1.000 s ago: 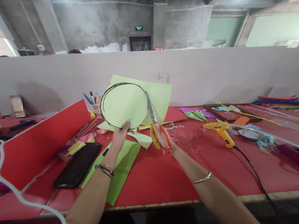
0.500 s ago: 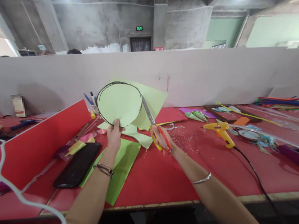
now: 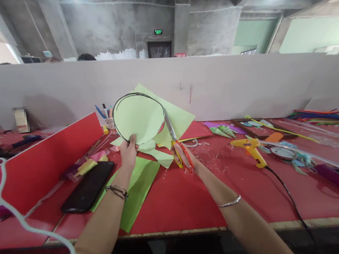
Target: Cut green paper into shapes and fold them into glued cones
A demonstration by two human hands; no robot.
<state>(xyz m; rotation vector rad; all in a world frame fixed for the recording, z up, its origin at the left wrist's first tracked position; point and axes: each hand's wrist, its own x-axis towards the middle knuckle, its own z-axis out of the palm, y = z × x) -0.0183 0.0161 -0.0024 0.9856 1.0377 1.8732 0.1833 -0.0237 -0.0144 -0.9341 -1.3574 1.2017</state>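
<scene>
Your left hand (image 3: 129,151) pinches the light-green paper (image 3: 139,118) above the counter (image 3: 173,209); your right hand (image 3: 182,154) grips the scissors (image 3: 171,130) at its black outline (image 3: 134,94). Left and lower edges look cut free — the upper-right arc seems left. Beyond, a patterned cup (image 3: 109,124) holds pens (image 3: 100,111).

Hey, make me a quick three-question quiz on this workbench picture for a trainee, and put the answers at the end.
1. True or false: the left hand holds pale green paper.
2. Multiple choice: which of these lies on the red table to the right of the right hand?
A) black phone
B) yellow glue gun
C) pen cup
3. Fill in the blank: the right hand holds ____.

Key: 1 true; 2 B; 3 scissors.
</scene>
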